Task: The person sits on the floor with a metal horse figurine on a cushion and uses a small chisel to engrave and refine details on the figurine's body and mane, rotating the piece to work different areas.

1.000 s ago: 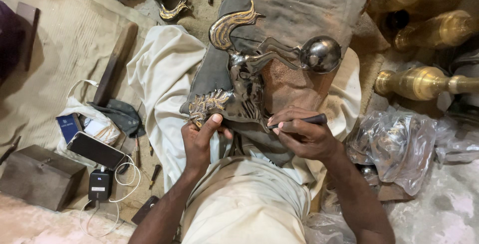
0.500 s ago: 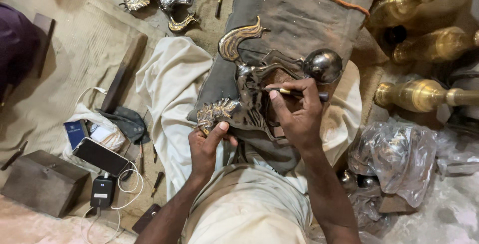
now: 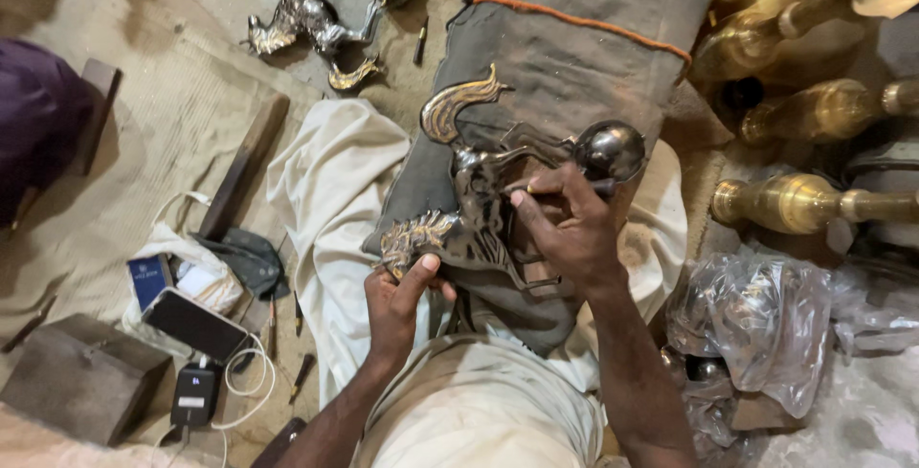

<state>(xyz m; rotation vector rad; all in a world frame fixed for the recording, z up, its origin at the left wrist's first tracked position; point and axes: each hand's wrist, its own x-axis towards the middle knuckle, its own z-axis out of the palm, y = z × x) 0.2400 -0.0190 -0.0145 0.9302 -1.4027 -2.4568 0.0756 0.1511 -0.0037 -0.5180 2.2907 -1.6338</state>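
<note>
Looking down from the head camera, a metal horse figure (image 3: 479,214) lies on its side on a grey cushion (image 3: 584,56) that rests over the person's lap. The figure's gold-toned tail curls toward the top of the view, its maned head points toward the lower left, and a round dark metal ball (image 3: 610,149) sits at its raised front legs.

The left hand (image 3: 400,298) is closed around the horse's head, thumb laid up over the mane, fingers curled beneath. The right hand (image 3: 565,224) is bent over the horse's body, fingers pressed together and pinching a thin dark tool (image 3: 601,184) whose end shows just beside the ball.

A white cloth (image 3: 330,190) spreads under and to the left of the cushion. On the floor (image 3: 163,114) farther left lie a phone (image 3: 196,324) with a white cable (image 3: 251,387), a dark box (image 3: 81,382) and a long wooden bar (image 3: 244,164). A second horse figure (image 3: 311,18) lies near the top edge, well apart from the hands. Brass pieces (image 3: 804,202) line the right side, with crumpled clear plastic (image 3: 766,320) below them.
</note>
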